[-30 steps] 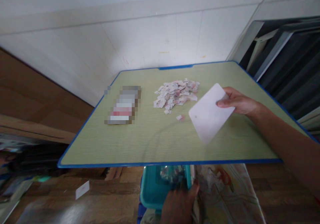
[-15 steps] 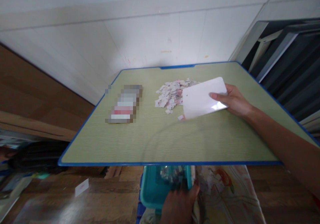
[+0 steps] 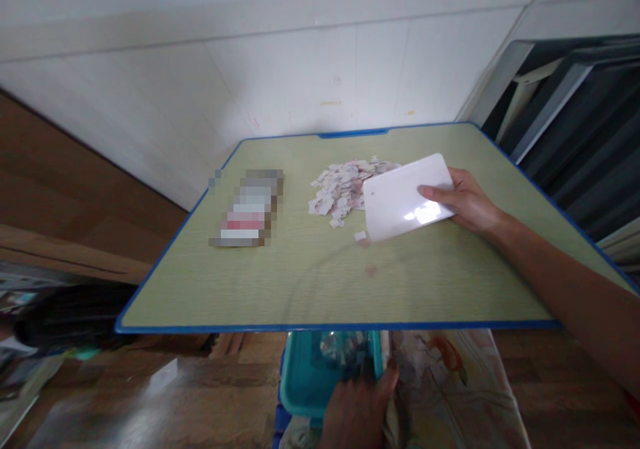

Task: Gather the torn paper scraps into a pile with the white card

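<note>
My right hand [image 3: 467, 202] grips a white plastic scraper card [image 3: 405, 199], whose lower edge rests on the green table [image 3: 300, 282] at the right side of a pile of small torn paper scraps [image 3: 343, 189]. One loose scrap [image 3: 360, 236] lies just below the card's left corner. Below the table's front edge, my left hand [image 3: 357, 409] holds the rim of a teal plastic bin [image 3: 305, 382] with paper scraps inside.
A blurred stack of paper [image 3: 247, 212] lies on the table's left half. The table has a blue rim and stands against a white tiled wall. Dark framed panels [image 3: 575, 115] lean at the right. A patterned cloth [image 3: 450, 389] and a wooden floor lie below.
My right hand swung the white card up and left from the table's middle right to the edge of the scrap pile. My left hand stayed on the bin.
</note>
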Tool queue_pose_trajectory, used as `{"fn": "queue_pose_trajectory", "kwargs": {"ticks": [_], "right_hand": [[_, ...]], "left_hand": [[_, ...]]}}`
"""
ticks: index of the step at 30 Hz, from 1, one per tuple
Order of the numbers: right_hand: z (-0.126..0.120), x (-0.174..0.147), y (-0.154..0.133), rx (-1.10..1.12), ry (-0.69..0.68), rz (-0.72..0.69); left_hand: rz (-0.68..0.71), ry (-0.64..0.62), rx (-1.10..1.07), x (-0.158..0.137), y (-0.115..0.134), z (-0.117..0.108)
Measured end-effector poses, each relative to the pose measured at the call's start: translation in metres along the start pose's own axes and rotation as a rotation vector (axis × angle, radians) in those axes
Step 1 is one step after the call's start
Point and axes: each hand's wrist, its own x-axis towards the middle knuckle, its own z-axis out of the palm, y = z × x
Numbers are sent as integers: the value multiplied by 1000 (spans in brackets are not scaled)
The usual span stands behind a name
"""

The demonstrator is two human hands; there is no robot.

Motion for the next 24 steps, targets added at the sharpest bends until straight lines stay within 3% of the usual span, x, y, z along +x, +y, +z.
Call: {"fn": "queue_pose_trajectory", "kwargs": {"ticks": [7,20,24], "right_hand": [[6,0,-1,-17,74,-60],[8,-1,-2,-126,37,-51],[7,-1,-4,-168,99,-102]], "left_hand": [[6,-32,19,-1,1,-3],[11,-4,8,0,-1,1],[23,9,-7,0,-2,2]]}}
